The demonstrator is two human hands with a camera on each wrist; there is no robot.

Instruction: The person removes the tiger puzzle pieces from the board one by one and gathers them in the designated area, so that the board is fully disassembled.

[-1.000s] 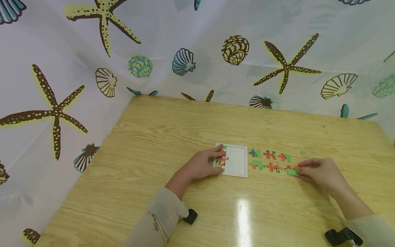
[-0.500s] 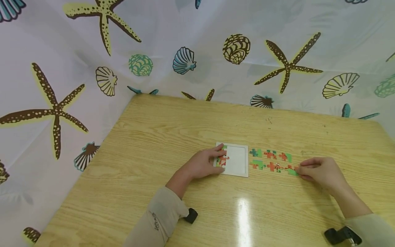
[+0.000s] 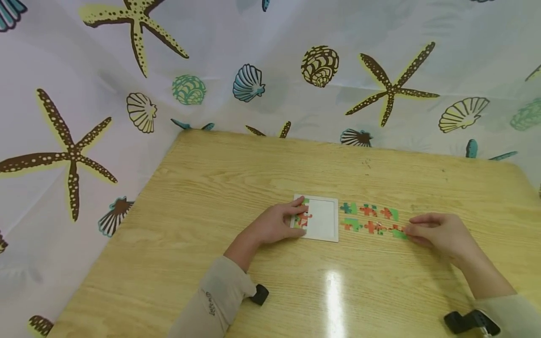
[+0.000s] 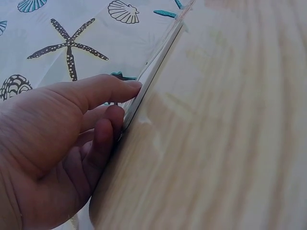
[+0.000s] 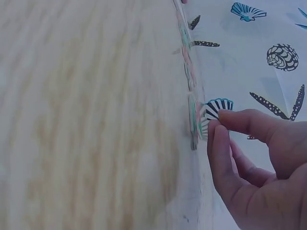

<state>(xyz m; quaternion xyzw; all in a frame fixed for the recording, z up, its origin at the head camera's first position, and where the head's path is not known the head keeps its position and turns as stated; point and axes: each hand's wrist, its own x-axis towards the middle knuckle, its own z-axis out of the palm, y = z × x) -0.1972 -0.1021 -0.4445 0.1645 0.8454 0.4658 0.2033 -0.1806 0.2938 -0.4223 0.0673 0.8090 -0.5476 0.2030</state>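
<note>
In the head view, my left hand (image 3: pixel 272 226) grips the left side of a white square puzzle frame (image 3: pixel 336 220). A strip of joined red and green pieces (image 3: pixel 302 219) fills the frame's left side, partly hidden by my fingers. The left wrist view shows my thumb (image 4: pixel 129 87) on the frame's edge (image 4: pixel 144 88). To the right, my right hand (image 3: pixel 444 234) pinches at the near right puzzle piece (image 3: pixel 398 233), which is red and green. In the right wrist view, the right hand's thumb and fingertips come together beside the row of pieces (image 5: pixel 186 57).
Several other puzzle pieces (image 3: pixel 368 210) lie in two short rows right of the frame. Everything sits on a wood-grain table (image 3: pixel 236 173). A white curtain (image 3: pixel 287 108) printed with starfish and shells hangs behind and at the left.
My right hand has shifted slightly left at the near right piece. The left hand keeps its place on the frame. The head view has moved a little.
</note>
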